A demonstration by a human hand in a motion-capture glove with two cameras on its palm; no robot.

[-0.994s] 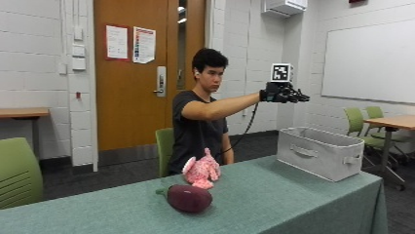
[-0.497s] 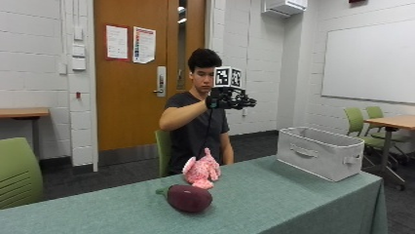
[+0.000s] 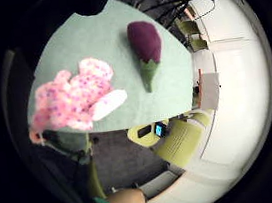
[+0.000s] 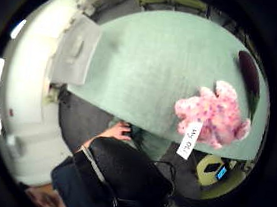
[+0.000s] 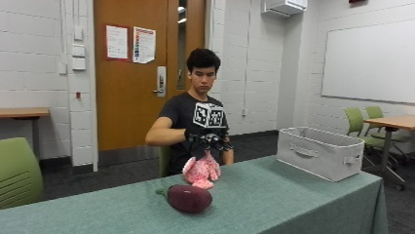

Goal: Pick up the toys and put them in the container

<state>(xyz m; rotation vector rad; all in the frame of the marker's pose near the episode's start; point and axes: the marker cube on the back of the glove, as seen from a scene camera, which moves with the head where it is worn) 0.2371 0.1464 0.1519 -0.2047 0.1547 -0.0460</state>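
A pink spotted plush toy [image 5: 202,170] stands on the green table [image 5: 272,195] in front of the person. My gloved right hand [image 5: 207,140] hovers just above it, fingers spread and pointing down, holding nothing. A purple eggplant plush [image 5: 189,197] lies nearer the table's front edge. The grey fabric container [image 5: 319,152] stands at the table's right end. Both palm views look down on the pink toy [image 3: 73,99] [image 4: 215,115] with its white tag, and on the eggplant [image 3: 144,42] [image 4: 250,73] beside it. The container [image 4: 77,48] shows at the far end of the table.
Green chairs [image 5: 18,170] stand at the left and at the back right [image 5: 363,124] beside another table. The person's bare left hand [image 4: 118,130] stays below the table edge. Bare tabletop lies between the toys and the container.
The gloved hand has come down and to the left, from high in the air near the container to just above the pink toy. The toys and container have not moved.
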